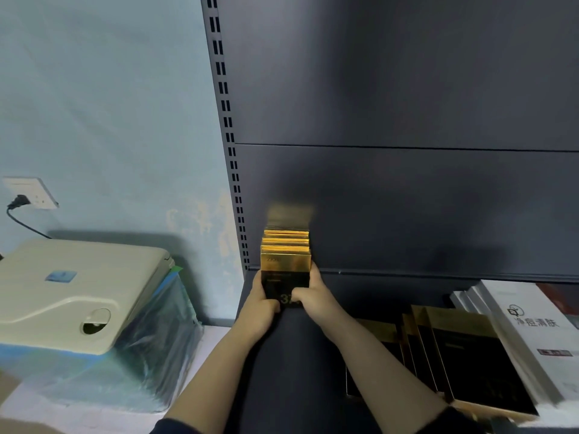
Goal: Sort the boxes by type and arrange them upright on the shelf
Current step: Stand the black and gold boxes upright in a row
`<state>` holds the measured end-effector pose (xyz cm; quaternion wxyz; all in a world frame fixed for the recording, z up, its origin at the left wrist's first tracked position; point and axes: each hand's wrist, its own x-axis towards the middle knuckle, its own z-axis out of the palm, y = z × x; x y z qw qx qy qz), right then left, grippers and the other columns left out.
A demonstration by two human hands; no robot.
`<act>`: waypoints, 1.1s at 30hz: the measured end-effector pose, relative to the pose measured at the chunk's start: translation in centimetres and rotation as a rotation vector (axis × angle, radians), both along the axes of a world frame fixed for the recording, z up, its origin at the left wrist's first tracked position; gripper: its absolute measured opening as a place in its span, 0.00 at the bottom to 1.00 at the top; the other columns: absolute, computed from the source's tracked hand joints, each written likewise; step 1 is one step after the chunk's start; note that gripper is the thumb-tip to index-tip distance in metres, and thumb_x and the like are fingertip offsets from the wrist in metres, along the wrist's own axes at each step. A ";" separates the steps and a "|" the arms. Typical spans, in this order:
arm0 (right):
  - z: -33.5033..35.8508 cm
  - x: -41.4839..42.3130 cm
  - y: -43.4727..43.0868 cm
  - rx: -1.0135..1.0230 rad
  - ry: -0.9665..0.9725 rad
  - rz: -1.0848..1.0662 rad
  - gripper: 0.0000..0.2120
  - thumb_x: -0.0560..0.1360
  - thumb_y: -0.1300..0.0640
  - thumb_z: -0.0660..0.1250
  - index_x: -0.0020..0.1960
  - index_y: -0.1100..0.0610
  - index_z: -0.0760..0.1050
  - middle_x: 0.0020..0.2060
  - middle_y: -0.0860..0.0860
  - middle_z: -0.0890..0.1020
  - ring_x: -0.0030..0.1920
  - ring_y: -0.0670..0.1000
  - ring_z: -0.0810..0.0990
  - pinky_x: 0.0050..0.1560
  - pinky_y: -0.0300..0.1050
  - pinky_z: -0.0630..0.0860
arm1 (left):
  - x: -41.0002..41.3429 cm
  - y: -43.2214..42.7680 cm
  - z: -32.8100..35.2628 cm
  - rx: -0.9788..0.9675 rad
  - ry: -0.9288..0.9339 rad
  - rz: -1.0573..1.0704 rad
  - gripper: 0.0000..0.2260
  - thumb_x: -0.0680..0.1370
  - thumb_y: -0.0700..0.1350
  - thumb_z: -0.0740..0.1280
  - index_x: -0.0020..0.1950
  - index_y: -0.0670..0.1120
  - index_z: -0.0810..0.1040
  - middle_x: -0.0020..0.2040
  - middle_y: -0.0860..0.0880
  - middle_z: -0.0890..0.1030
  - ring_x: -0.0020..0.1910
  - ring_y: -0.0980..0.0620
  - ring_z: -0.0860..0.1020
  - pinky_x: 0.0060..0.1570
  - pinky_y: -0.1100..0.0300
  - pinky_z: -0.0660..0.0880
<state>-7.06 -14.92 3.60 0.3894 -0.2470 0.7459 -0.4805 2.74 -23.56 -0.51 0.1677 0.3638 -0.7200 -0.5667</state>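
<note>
A row of several black-and-gold boxes [285, 249] stands upright at the back left corner of the dark shelf [313, 355]. Both hands clasp the front box [285, 277] of that row: my left hand [261, 303] holds its left edge, my right hand [310, 292] its right edge and lower front. To the right, more black-and-gold boxes [470, 358] lie flat and overlapping. Beside them lean several white boxes [529, 327] with dark print.
The shelf's dark back panel [407, 198] and its slotted upright post [233, 170] close off the rear and left. Left of the shelf stands a cream device [72, 292] on a plastic-wrapped blue container [150, 346]. A plugged wall socket [31, 192] is above it.
</note>
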 end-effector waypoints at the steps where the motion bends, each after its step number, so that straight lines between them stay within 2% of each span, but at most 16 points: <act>1: 0.1 0.1 0.0 0.012 0.001 -0.003 0.41 0.73 0.69 0.61 0.78 0.47 0.48 0.69 0.54 0.70 0.66 0.52 0.70 0.60 0.45 0.68 | 0.0 0.0 0.0 -0.001 -0.005 -0.006 0.33 0.71 0.30 0.61 0.70 0.57 0.61 0.57 0.54 0.75 0.58 0.52 0.74 0.60 0.53 0.72; 4: 0.2 0.2 0.0 0.051 0.012 -0.015 0.42 0.73 0.69 0.62 0.79 0.47 0.46 0.70 0.54 0.69 0.68 0.54 0.69 0.64 0.48 0.68 | 0.1 -0.1 0.2 0.004 -0.027 -0.030 0.34 0.70 0.30 0.61 0.71 0.56 0.60 0.54 0.56 0.75 0.56 0.53 0.74 0.56 0.55 0.73; 9: 0.9 0.1 0.1 0.077 0.023 -0.005 0.42 0.74 0.70 0.61 0.79 0.48 0.45 0.71 0.55 0.67 0.69 0.55 0.68 0.60 0.44 0.69 | 0.1 -0.1 0.3 0.022 -0.035 -0.025 0.33 0.70 0.30 0.61 0.70 0.56 0.61 0.55 0.55 0.77 0.54 0.54 0.75 0.57 0.52 0.75; 12: 0.9 0.5 0.6 0.089 0.050 -0.015 0.44 0.74 0.68 0.63 0.79 0.49 0.40 0.77 0.55 0.58 0.74 0.57 0.61 0.73 0.52 0.63 | 0.4 0.4 0.5 0.022 0.130 0.077 0.31 0.69 0.28 0.61 0.66 0.54 0.66 0.57 0.54 0.77 0.57 0.55 0.75 0.55 0.58 0.75; 14: 0.6 0.5 1.8 0.084 0.115 -0.047 0.43 0.76 0.66 0.63 0.79 0.50 0.39 0.79 0.52 0.50 0.77 0.56 0.57 0.74 0.54 0.58 | 1.0 1.9 0.8 -0.088 0.233 0.281 0.27 0.71 0.27 0.62 0.60 0.54 0.66 0.52 0.61 0.74 0.54 0.64 0.73 0.52 0.69 0.70; 16: 0.2 0.1 3.6 0.061 0.171 -0.084 0.42 0.76 0.64 0.64 0.79 0.51 0.41 0.79 0.51 0.50 0.76 0.55 0.57 0.73 0.53 0.59 | 1.9 3.9 0.1 -0.246 0.266 0.442 0.26 0.71 0.26 0.63 0.60 0.53 0.68 0.52 0.56 0.73 0.51 0.60 0.73 0.53 0.65 0.70; 18: -0.3 -0.7 5.5 0.059 0.226 -0.123 0.39 0.76 0.61 0.64 0.79 0.51 0.45 0.78 0.53 0.55 0.75 0.55 0.59 0.74 0.56 0.60 | 2.3 6.4 -1.1 -0.329 0.294 0.352 0.26 0.68 0.28 0.62 0.57 0.55 0.71 0.51 0.51 0.74 0.51 0.56 0.73 0.54 0.59 0.70; 20: -0.7 -1.2 7.3 0.111 0.296 -0.153 0.34 0.78 0.56 0.62 0.79 0.54 0.49 0.76 0.54 0.59 0.75 0.56 0.60 0.75 0.56 0.58 | 1.8 9.1 -2.3 -0.374 0.154 0.082 0.24 0.69 0.34 0.62 0.59 0.57 0.73 0.57 0.50 0.75 0.57 0.57 0.72 0.61 0.57 0.69; 21: -0.8 -1.2 8.1 0.136 0.304 -0.165 0.31 0.80 0.54 0.60 0.78 0.55 0.51 0.76 0.55 0.60 0.75 0.56 0.60 0.75 0.53 0.58 | 1.2 10.6 -2.6 -0.388 -0.001 -0.051 0.22 0.72 0.38 0.62 0.64 0.55 0.72 0.64 0.49 0.73 0.63 0.55 0.69 0.67 0.57 0.66; 23: -1.3 -1.0 9.5 0.141 0.273 -0.166 0.27 0.81 0.52 0.57 0.78 0.57 0.54 0.75 0.57 0.62 0.74 0.56 0.62 0.71 0.48 0.60 | -0.5 13.3 -2.3 -0.397 -0.315 -0.200 0.22 0.80 0.49 0.60 0.75 0.50 0.65 0.78 0.47 0.59 0.75 0.50 0.58 0.75 0.57 0.55; 25: -1.6 -0.9 10.4 0.119 0.258 -0.162 0.26 0.82 0.51 0.56 0.77 0.57 0.57 0.75 0.57 0.64 0.74 0.56 0.63 0.71 0.47 0.60 | -2.0 14.8 -1.7 -0.267 -0.439 -0.290 0.28 0.81 0.54 0.57 0.79 0.46 0.56 0.81 0.48 0.50 0.79 0.49 0.49 0.77 0.56 0.48; 26: -1.6 -1.0 10.7 0.104 0.243 -0.180 0.26 0.82 0.49 0.56 0.77 0.56 0.58 0.75 0.56 0.64 0.74 0.55 0.63 0.72 0.48 0.60 | -2.5 15.4 -1.1 -0.148 -0.361 -0.284 0.28 0.80 0.53 0.58 0.79 0.46 0.56 0.80 0.48 0.52 0.79 0.50 0.50 0.77 0.57 0.49; 27: -1.4 -1.1 10.9 0.078 0.213 -0.204 0.25 0.82 0.48 0.55 0.77 0.54 0.59 0.75 0.54 0.64 0.74 0.54 0.63 0.72 0.48 0.59 | -2.6 15.8 -0.7 0.001 -0.214 -0.250 0.25 0.80 0.50 0.60 0.76 0.49 0.60 0.78 0.49 0.60 0.77 0.52 0.57 0.75 0.59 0.56; 29: -1.2 -1.2 11.1 0.021 0.141 -0.243 0.24 0.81 0.46 0.55 0.76 0.51 0.62 0.75 0.51 0.65 0.74 0.52 0.63 0.74 0.50 0.59 | -2.4 16.3 -0.3 0.275 0.066 -0.187 0.20 0.79 0.42 0.65 0.67 0.54 0.64 0.65 0.55 0.74 0.64 0.59 0.74 0.59 0.69 0.73; 31: -1.0 -1.0 11.3 -0.007 0.067 -0.276 0.24 0.81 0.44 0.55 0.74 0.48 0.64 0.73 0.50 0.67 0.72 0.52 0.66 0.73 0.52 0.62 | -2.3 16.5 -1.2 0.392 0.188 -0.129 0.24 0.77 0.32 0.66 0.67 0.50 0.62 0.58 0.52 0.76 0.55 0.56 0.78 0.47 0.68 0.78; 33: -0.9 -0.8 11.7 -0.045 -0.023 -0.329 0.22 0.80 0.44 0.56 0.73 0.47 0.66 0.70 0.50 0.71 0.69 0.52 0.69 0.71 0.54 0.65 | -2.1 15.9 -2.0 0.450 0.219 -0.065 0.29 0.76 0.27 0.64 0.68 0.51 0.60 0.58 0.48 0.76 0.53 0.52 0.78 0.40 0.63 0.80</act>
